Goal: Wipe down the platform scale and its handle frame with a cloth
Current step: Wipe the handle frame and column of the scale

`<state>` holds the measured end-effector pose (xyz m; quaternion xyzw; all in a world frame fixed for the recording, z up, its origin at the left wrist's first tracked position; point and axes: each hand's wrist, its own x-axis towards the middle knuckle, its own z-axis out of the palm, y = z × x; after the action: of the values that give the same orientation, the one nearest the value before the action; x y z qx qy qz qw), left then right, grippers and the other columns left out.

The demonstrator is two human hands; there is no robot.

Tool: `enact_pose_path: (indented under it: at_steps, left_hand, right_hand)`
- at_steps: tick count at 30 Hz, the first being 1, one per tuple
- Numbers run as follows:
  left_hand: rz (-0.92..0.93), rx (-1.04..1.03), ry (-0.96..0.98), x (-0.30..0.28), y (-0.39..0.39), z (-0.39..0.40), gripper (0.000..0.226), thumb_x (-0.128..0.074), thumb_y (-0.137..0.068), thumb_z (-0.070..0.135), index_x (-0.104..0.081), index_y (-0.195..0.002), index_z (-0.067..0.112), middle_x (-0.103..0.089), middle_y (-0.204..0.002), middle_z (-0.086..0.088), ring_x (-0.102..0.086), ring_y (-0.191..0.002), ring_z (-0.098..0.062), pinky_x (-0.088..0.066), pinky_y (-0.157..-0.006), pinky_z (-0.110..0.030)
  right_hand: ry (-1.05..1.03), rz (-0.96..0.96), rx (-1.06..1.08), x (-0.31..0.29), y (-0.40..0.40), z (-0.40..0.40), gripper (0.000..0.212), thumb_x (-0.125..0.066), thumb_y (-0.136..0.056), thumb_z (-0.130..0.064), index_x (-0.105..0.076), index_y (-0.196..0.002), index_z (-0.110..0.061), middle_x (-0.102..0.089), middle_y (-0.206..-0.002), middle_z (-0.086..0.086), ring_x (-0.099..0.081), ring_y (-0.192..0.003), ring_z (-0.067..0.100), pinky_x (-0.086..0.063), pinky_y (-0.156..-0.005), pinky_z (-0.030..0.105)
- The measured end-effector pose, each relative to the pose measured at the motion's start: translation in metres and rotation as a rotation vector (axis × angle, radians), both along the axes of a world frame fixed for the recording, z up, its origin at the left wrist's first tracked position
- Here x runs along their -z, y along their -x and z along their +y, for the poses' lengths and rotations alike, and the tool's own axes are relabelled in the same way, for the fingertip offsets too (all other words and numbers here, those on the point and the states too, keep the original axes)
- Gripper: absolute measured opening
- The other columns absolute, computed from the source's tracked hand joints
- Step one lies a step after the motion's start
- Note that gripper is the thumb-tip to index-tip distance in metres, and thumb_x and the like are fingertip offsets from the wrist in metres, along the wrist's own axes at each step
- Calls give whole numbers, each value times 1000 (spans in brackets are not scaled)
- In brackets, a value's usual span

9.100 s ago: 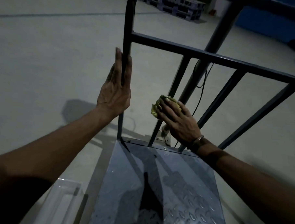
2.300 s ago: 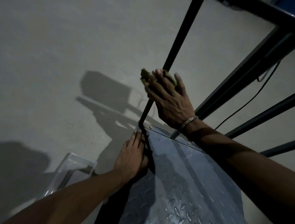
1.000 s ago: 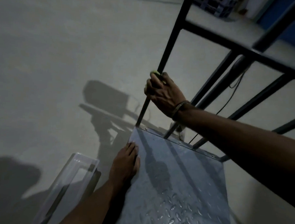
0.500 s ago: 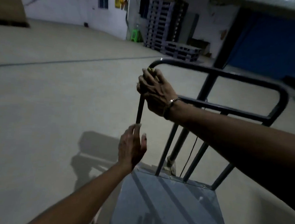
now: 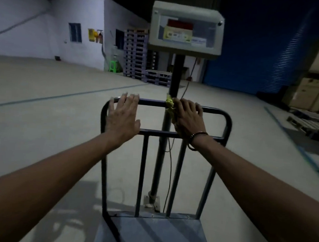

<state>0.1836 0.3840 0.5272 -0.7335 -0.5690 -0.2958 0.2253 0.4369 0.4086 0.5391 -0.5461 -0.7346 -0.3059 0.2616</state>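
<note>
We see the scale platform (image 5: 150, 232) at the bottom, its handle frame (image 5: 228, 124) rising in front of us. Our left hand (image 5: 122, 119) rests open-fingered on the top bar. Our right hand (image 5: 189, 118) presses the yellow cloth (image 5: 170, 105) against that bar, fingers curled over it.

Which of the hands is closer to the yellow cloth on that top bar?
Right. The right hand presses the yellow cloth against the top bar; the left hand rests flat farther left, apart from it.
</note>
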Motion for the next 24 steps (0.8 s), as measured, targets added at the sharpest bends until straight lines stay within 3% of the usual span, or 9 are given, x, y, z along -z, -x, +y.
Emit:
enact_pose_path:
  at_steps: [4, 8, 11, 12, 14, 16, 19, 21, 24]
  left_hand:
    - [40, -52, 18, 0, -3, 6, 102, -78, -76, 34, -25, -160, 12, -33, -161, -12, -26, -155, -35, -14, -127, -67]
    - [79, -27, 6, 5, 3, 7, 115, -82, -71, 37, -18, -164, 13, -26, -169, -11, -17, -160, -35, -14, -128, -67]
    - [93, -8, -12, 6, 8, 6, 121, -85, -68, 30, -16, -166, 13, -23, -172, -12, -13, -162, -34, -16, -127, -68]
    - [91, -2, -8, 6, 9, 5, 122, -86, -66, 28, -17, -166, 13, -23, -172, -13, -13, -162, -35, -15, -127, -69]
    - [81, -1, -6, 6, 6, 6, 124, -88, -64, 27, -18, -165, 12, -24, -171, -14, -14, -161, -37, -14, -126, -70]
    - [69, -22, 4, 6, 0, 7, 124, -90, -62, 28, -21, -163, 11, -27, -167, -16, -17, -159, -40, -14, -125, -71]
    - [37, -31, -4, 7, -7, 7, 120, -91, -60, 30, -26, -158, 9, -32, -159, -16, -24, -154, -42, -15, -123, -73]
    - [38, -25, -9, 4, -8, 6, 117, -90, -61, 31, -27, -156, 9, -34, -156, -15, -26, -152, -41, -16, -123, -73]
    - [26, -14, 9, 1, -5, 4, 111, -87, -64, 31, -29, -156, 11, -35, -157, -13, -28, -151, -38, -17, -124, -70]
  right_hand:
    - [33, 83, 75, 2, -69, -7, 62, -61, -93, -29, -35, -149, -22, -46, -144, 6, -43, -133, 32, -29, -116, 56]
    - [90, 281, 161, 9, -114, -9, 60, -65, -93, -26, -37, -146, -25, -44, -144, 7, -43, -128, 30, -40, -102, 51]
    - [122, 624, -9, 19, -144, -17, 13, -50, -102, -33, -59, -107, -25, -68, -105, 2, -65, -92, 21, -58, -76, 45]
    - [109, 674, -42, 22, -146, -26, 27, -40, -107, -37, -59, -92, -23, -70, -90, -1, -67, -79, 19, -58, -68, 41]
    - [71, 617, 28, 34, -149, -44, 28, -42, -107, -31, -59, -87, -24, -68, -85, -5, -65, -76, 16, -49, -63, 32]
    - [-18, 573, 117, 47, -144, -57, 10, -51, -99, -24, -60, -100, -28, -64, -96, -3, -59, -86, 21, -44, -65, 33]
    - [-48, 462, 102, 67, -124, -61, 46, -59, -81, -10, -49, -126, -16, -56, -113, 9, -50, -95, 29, -46, -65, 40]
    - [54, 256, 111, 72, -113, -54, 53, -58, -79, -16, -46, -131, -13, -54, -120, 10, -51, -103, 30, -50, -76, 43]
    - [133, 197, 232, 78, -99, -41, 34, -50, -87, -23, -52, -120, -14, -59, -114, 8, -55, -108, 33, -42, -103, 49]
